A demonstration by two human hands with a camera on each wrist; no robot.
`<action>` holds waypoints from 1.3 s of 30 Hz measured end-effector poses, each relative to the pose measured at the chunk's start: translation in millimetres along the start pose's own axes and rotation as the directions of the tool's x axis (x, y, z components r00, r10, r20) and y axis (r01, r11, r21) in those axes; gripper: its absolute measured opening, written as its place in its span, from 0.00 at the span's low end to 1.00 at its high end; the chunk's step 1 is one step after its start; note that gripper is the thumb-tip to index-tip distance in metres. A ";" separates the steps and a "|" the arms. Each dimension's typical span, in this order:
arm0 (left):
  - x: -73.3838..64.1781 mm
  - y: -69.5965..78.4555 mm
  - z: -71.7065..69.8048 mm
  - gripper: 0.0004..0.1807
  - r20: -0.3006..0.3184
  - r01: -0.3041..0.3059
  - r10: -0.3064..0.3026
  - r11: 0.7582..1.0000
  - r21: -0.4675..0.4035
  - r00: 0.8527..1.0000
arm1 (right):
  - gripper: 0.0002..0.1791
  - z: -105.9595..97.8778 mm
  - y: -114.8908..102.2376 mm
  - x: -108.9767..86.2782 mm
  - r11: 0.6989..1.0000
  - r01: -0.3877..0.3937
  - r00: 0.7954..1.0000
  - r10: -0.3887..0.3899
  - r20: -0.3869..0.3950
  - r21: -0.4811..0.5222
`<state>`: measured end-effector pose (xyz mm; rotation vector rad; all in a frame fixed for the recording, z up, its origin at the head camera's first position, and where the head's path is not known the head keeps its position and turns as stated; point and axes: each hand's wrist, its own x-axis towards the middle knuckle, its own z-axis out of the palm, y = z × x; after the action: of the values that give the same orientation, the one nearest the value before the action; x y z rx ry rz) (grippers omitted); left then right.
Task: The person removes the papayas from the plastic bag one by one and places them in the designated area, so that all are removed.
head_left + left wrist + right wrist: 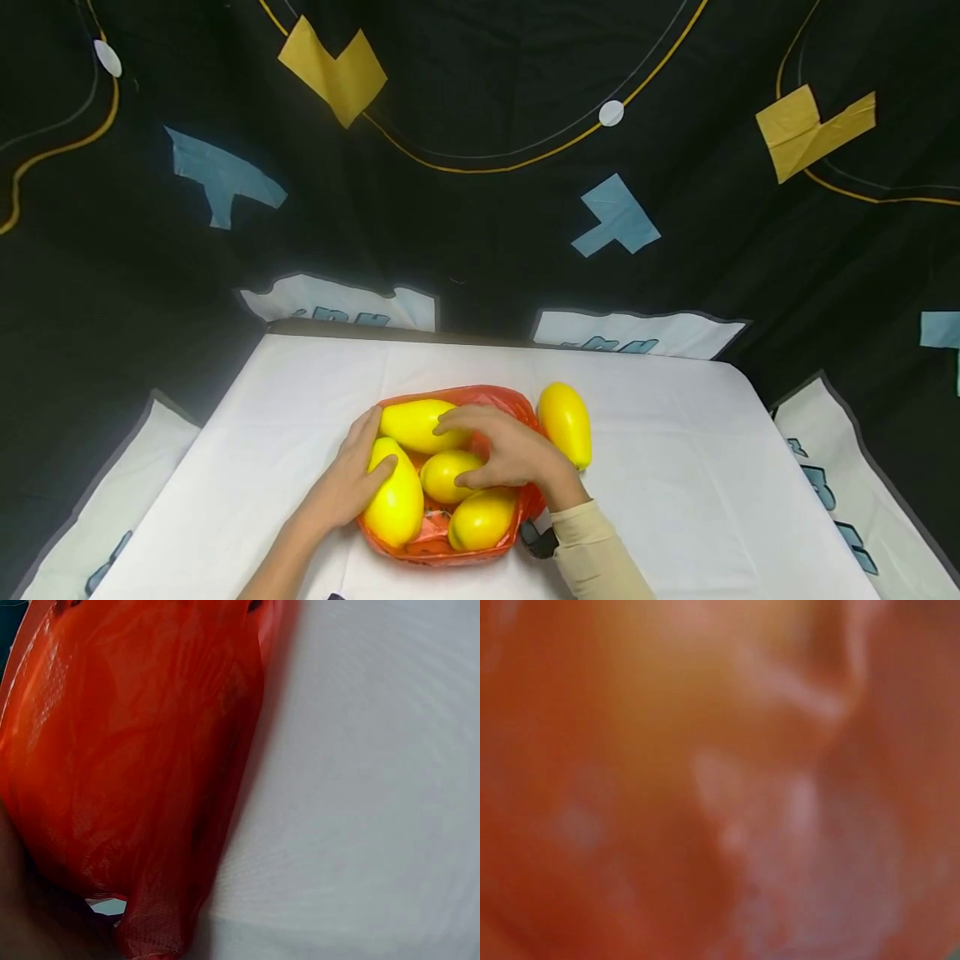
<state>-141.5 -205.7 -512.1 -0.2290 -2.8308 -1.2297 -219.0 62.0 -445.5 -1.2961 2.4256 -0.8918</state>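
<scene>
A red plastic bag [431,547] lies spread on the white table with several yellow mangoes in it. My left hand [345,483] rests along the bag's left side, fingers fairly straight, the thumb on the left mango [393,504]. Reaching over the bag from the right, my right hand [506,448] has its fingertips at the upper mango [411,425] and its thumb at the middle mango [442,475]. A lower-right mango [483,521] lies below that hand. The left wrist view shows the bag's outer side [135,750] up close. In the right wrist view, orange-red film [652,847] is blurred.
Another mango [565,423] lies on the white tabletop [697,483], just right of the bag. A black object [538,539] sits by the right sleeve [596,546]. Behind the table hangs a black cloth [465,242] with tape pieces and cords.
</scene>
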 end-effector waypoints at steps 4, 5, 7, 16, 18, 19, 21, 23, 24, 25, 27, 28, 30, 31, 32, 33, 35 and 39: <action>0.3 1.2 -0.7 0.42 -0.003 -0.006 0.006 1.000 0.004 1.000 | 0.33 2.8 -0.6 0.1 1.000 0.022 0.999 -0.022 0.037 0.006; 0.3 1.6 -0.8 0.42 -0.004 -0.008 0.008 1.000 0.005 1.000 | 0.33 4.2 -0.1 0.0 0.999 0.036 0.998 -0.037 0.046 0.010; 0.4 2.1 -0.7 0.42 -0.005 -0.009 0.009 1.000 0.007 1.000 | 0.32 7.5 1.2 -0.2 0.998 0.063 0.995 -0.065 0.073 0.026; -0.9 2.1 1.2 0.41 -0.006 -0.012 0.012 1.000 0.010 1.000 | 0.33 20.0 6.7 -4.2 0.998 0.061 0.983 -0.062 0.173 0.014; -0.4 2.3 0.9 0.41 -0.005 -0.014 0.015 1.000 0.014 1.000 | 0.33 20.7 7.3 -4.6 0.999 0.048 0.983 -0.050 0.176 0.011; -0.1 2.1 0.8 0.42 -0.004 -0.016 0.016 1.000 0.016 1.000 | 0.33 21.0 7.6 -4.6 0.999 0.045 0.983 -0.046 0.176 0.008; 0.6 1.8 0.4 0.42 -0.001 -0.014 0.014 1.000 0.018 1.000 | 0.33 21.6 8.5 -4.6 0.999 0.041 0.983 -0.040 0.177 -0.003; 1.2 1.4 0.1 0.42 0.003 -0.010 0.010 1.000 0.016 1.000 | 0.34 22.4 9.8 -4.0 0.999 0.038 0.984 -0.035 0.177 -0.013; 1.5 1.2 0.0 0.42 0.005 -0.008 0.008 1.000 0.014 1.000 | 0.34 22.9 10.5 -3.5 0.999 0.037 0.984 -0.034 0.178 -0.017; 1.8 1.0 -0.2 0.42 0.005 -0.007 0.007 1.000 0.012 1.000 | 0.34 22.9 10.8 -2.8 0.999 0.037 0.983 -0.033 0.179 -0.020; 2.1 1.1 -0.5 0.42 0.004 -0.005 0.005 1.000 0.008 1.000 | 0.34 22.7 11.1 -1.9 0.999 0.034 0.983 -0.029 0.181 -0.024; 2.4 1.0 -0.4 0.42 0.003 -0.008 0.008 1.000 0.006 1.000 | 0.34 22.5 11.0 -1.5 0.999 0.034 0.983 -0.029 0.181 -0.026; 2.4 1.3 -0.7 0.42 0.003 -0.010 0.010 1.000 0.002 1.000 | 0.34 22.3 10.6 -1.2 0.999 0.033 0.983 -0.027 0.182 -0.028; 2.4 1.5 -0.8 0.42 0.003 -0.011 0.011 1.000 0.000 1.000 | 0.35 22.1 10.4 -1.4 0.999 0.032 0.983 -0.026 0.180 -0.029; 2.4 1.5 -0.8 0.42 0.003 -0.011 0.011 1.000 -0.001 1.000 | 0.35 22.0 10.2 -1.8 0.999 0.030 0.984 -0.025 0.178 -0.030; 2.4 1.6 -0.8 0.42 0.004 -0.011 0.011 1.000 0.000 1.000 | 0.35 22.0 10.1 -2.1 0.999 0.031 0.984 -0.025 0.175 -0.029; 2.2 2.0 -1.0 0.42 0.005 -0.007 0.007 1.000 -0.003 1.000 | 0.35 22.2 10.4 -2.7 0.999 0.040 0.985 -0.035 0.167 -0.029; 2.7 2.2 -0.7 0.42 0.010 -0.004 0.004 1.000 0.002 1.000 | 0.37 21.4 10.7 -5.1 0.997 0.062 0.989 -0.057 0.140 -0.035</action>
<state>-143.8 -204.3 -509.8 -0.2405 -2.8381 -1.2285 -212.9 62.2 -469.2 -1.4024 2.3196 -0.7454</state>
